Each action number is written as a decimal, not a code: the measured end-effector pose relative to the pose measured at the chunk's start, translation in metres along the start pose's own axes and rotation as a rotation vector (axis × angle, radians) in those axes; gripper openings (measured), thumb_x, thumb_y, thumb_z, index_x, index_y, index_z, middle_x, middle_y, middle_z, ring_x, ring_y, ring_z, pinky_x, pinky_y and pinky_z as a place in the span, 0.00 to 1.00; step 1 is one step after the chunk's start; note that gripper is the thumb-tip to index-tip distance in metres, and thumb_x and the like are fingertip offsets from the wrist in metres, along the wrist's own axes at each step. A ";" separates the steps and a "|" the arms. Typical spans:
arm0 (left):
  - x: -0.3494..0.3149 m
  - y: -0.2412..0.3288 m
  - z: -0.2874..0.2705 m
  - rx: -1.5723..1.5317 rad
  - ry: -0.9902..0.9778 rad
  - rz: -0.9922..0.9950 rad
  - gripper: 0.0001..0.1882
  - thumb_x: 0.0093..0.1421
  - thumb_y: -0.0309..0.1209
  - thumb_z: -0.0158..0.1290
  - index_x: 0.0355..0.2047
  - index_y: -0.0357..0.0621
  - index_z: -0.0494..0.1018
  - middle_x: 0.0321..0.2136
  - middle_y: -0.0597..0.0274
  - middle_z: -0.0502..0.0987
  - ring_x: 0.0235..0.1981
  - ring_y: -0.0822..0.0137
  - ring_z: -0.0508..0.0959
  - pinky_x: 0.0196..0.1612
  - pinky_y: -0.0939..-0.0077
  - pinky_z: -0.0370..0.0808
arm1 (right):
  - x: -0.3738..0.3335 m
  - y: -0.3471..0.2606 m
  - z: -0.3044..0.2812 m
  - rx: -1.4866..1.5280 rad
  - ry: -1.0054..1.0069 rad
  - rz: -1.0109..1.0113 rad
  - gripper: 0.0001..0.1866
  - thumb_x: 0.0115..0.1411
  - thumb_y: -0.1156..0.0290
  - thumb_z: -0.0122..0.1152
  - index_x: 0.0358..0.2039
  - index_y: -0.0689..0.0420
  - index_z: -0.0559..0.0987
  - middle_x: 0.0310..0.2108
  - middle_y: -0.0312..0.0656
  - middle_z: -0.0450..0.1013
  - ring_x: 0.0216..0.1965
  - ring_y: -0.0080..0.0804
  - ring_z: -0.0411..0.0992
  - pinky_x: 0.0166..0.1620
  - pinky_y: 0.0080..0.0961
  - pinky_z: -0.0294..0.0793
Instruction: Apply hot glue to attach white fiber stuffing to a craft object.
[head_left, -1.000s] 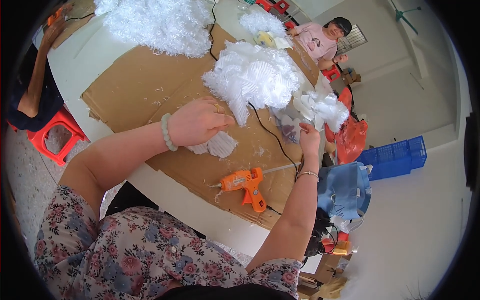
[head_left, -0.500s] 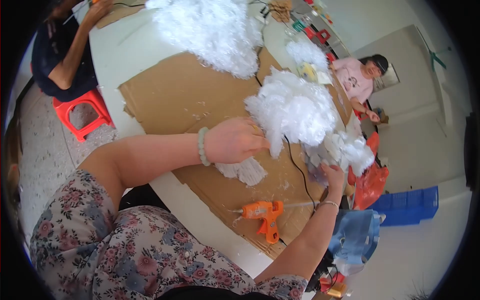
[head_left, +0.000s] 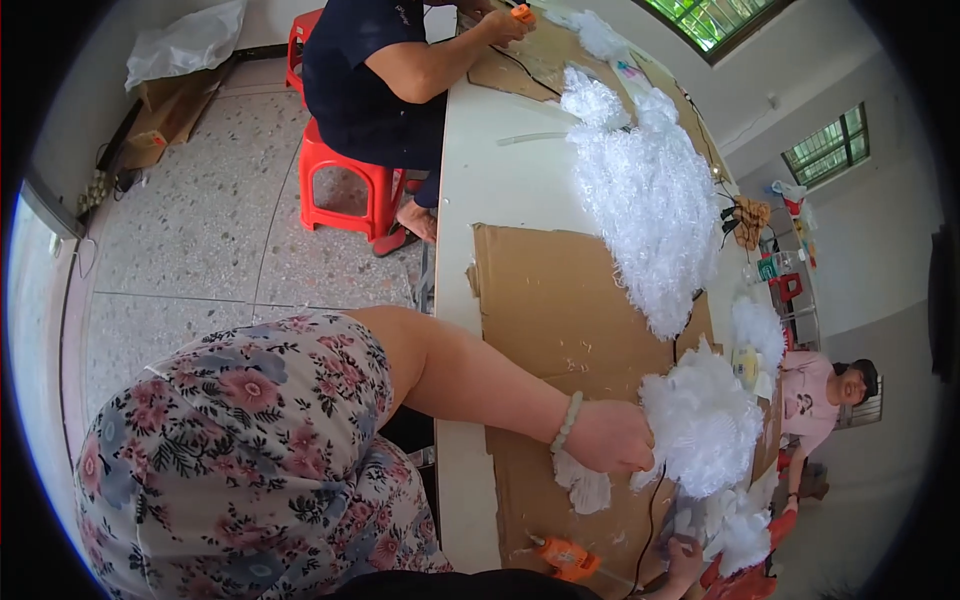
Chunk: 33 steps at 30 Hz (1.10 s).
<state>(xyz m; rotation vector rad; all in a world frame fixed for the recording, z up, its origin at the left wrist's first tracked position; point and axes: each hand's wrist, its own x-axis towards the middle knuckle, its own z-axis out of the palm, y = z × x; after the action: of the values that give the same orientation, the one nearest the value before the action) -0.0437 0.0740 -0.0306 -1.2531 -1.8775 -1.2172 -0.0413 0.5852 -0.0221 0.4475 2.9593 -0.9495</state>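
Observation:
My left hand (head_left: 608, 437), with a pale bead bracelet on its wrist, is closed in a pinch at the lower left edge of a fluffy white bundle (head_left: 700, 420). What its fingertips hold is hidden. Under that wrist, a small white fringed piece (head_left: 583, 487) lies on the cardboard (head_left: 545, 340). Low in the picture my right hand (head_left: 683, 558) has its fingers curled beside a heap of loose white pieces (head_left: 738, 530); I cannot make out what is in them. An orange glue gun (head_left: 568, 558) rests on the cardboard to the left of this hand.
Beyond the bundle spreads a large heap of shiny white strands (head_left: 650, 210). A black cord (head_left: 652, 520) runs between my hands. At the far end, a person in dark clothes (head_left: 375, 85) holds an orange tool, near a red stool (head_left: 345, 185). Another person in pink (head_left: 808, 395) is at the right.
The view has swung to the left, so the table appears farther right and more floor shows. My left hand stays at the fluffy bundle, my right hand by the loose white pieces.

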 end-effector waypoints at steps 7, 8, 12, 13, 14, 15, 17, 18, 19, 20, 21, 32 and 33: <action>0.001 0.001 -0.003 0.059 -0.114 0.040 0.06 0.49 0.28 0.53 0.28 0.41 0.73 0.22 0.58 0.73 0.29 0.55 0.74 0.38 0.62 0.70 | -0.031 -0.035 0.011 -0.195 0.233 -0.007 0.41 0.42 0.65 0.72 0.56 0.66 0.66 0.30 0.45 0.75 0.30 0.30 0.72 0.36 0.26 0.72; 0.002 0.000 -0.003 0.056 -0.097 0.054 0.06 0.48 0.28 0.53 0.27 0.40 0.72 0.21 0.58 0.73 0.29 0.55 0.74 0.38 0.62 0.70 | -0.034 -0.038 0.011 -0.351 0.287 -0.031 0.41 0.42 0.64 0.71 0.56 0.65 0.67 0.31 0.46 0.75 0.30 0.32 0.72 0.37 0.28 0.72; 0.000 0.001 0.000 0.045 -0.069 0.065 0.06 0.48 0.28 0.53 0.27 0.41 0.73 0.22 0.58 0.73 0.29 0.55 0.74 0.39 0.62 0.70 | -0.072 -0.101 0.022 -0.567 0.323 -0.042 0.22 0.44 0.53 0.69 0.36 0.54 0.81 0.35 0.42 0.78 0.40 0.40 0.74 0.47 0.34 0.70; 0.000 0.002 0.000 0.039 -0.082 0.051 0.06 0.48 0.28 0.53 0.28 0.41 0.73 0.22 0.58 0.73 0.29 0.55 0.74 0.39 0.62 0.70 | -0.081 -0.116 0.022 -0.569 0.324 -0.041 0.22 0.44 0.53 0.69 0.36 0.54 0.81 0.35 0.42 0.78 0.40 0.40 0.74 0.47 0.34 0.70; 0.000 0.002 0.000 0.032 -0.095 0.038 0.06 0.48 0.28 0.53 0.28 0.41 0.73 0.22 0.58 0.73 0.29 0.54 0.74 0.39 0.61 0.70 | -0.089 -0.128 0.021 -0.556 0.305 -0.045 0.35 0.42 0.50 0.70 0.45 0.61 0.75 0.43 0.51 0.73 0.47 0.45 0.70 0.52 0.35 0.67; 0.000 0.002 -0.001 0.032 -0.094 0.038 0.06 0.48 0.28 0.53 0.28 0.41 0.73 0.22 0.58 0.73 0.29 0.54 0.74 0.39 0.61 0.70 | -0.093 -0.135 0.023 -0.542 0.285 -0.052 0.47 0.41 0.46 0.71 0.54 0.67 0.68 0.52 0.60 0.68 0.55 0.51 0.65 0.57 0.36 0.64; -0.002 0.002 -0.002 0.038 -0.090 0.032 0.06 0.48 0.28 0.54 0.28 0.42 0.73 0.23 0.58 0.74 0.30 0.54 0.74 0.39 0.61 0.70 | -0.098 -0.138 0.028 -0.515 0.318 -0.054 0.44 0.42 0.49 0.72 0.52 0.69 0.70 0.50 0.59 0.69 0.51 0.50 0.67 0.53 0.37 0.66; -0.002 0.002 -0.003 0.035 -0.086 0.031 0.06 0.48 0.28 0.54 0.28 0.42 0.73 0.23 0.58 0.74 0.30 0.54 0.74 0.39 0.61 0.70 | -0.099 -0.137 0.030 -0.487 0.355 -0.055 0.41 0.43 0.53 0.73 0.50 0.70 0.71 0.47 0.58 0.70 0.48 0.50 0.68 0.50 0.37 0.69; -0.002 0.002 -0.004 0.038 -0.090 0.030 0.06 0.48 0.28 0.54 0.29 0.42 0.73 0.23 0.58 0.74 0.30 0.54 0.74 0.39 0.61 0.70 | -0.081 -0.104 0.026 -0.492 0.354 -0.056 0.41 0.43 0.53 0.73 0.50 0.70 0.71 0.47 0.58 0.70 0.48 0.50 0.68 0.50 0.37 0.69; 0.000 0.004 -0.003 0.032 -0.094 0.037 0.06 0.48 0.28 0.54 0.29 0.41 0.73 0.23 0.58 0.74 0.30 0.54 0.74 0.39 0.61 0.70 | -0.056 -0.047 0.013 -0.517 0.418 -0.101 0.39 0.43 0.57 0.72 0.52 0.67 0.70 0.40 0.54 0.73 0.40 0.45 0.70 0.45 0.35 0.70; 0.001 0.004 -0.005 0.029 -0.093 0.034 0.06 0.48 0.28 0.54 0.29 0.41 0.73 0.23 0.58 0.74 0.30 0.54 0.74 0.39 0.61 0.70 | -0.047 -0.033 0.012 -0.537 0.472 -0.155 0.39 0.42 0.60 0.70 0.54 0.63 0.70 0.33 0.49 0.75 0.32 0.41 0.72 0.39 0.33 0.72; -0.001 0.002 -0.001 -0.033 -0.079 0.005 0.06 0.53 0.28 0.53 0.32 0.42 0.74 0.22 0.57 0.73 0.30 0.55 0.74 0.41 0.62 0.70 | -0.072 -0.055 0.020 -0.499 0.509 -0.069 0.37 0.43 0.56 0.70 0.52 0.64 0.72 0.33 0.54 0.76 0.35 0.47 0.74 0.41 0.37 0.72; 0.000 0.002 -0.002 -0.055 -0.086 0.027 0.06 0.53 0.28 0.53 0.32 0.42 0.74 0.22 0.57 0.73 0.30 0.55 0.74 0.41 0.62 0.70 | -0.070 -0.051 0.022 -0.502 0.538 -0.099 0.38 0.42 0.55 0.70 0.51 0.64 0.73 0.34 0.54 0.76 0.36 0.47 0.75 0.42 0.38 0.72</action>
<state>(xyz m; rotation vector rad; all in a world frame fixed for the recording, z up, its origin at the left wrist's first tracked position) -0.0415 0.0722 -0.0290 -1.3762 -1.8928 -1.2260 0.0097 0.5140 -0.0051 0.6153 3.5454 -0.0485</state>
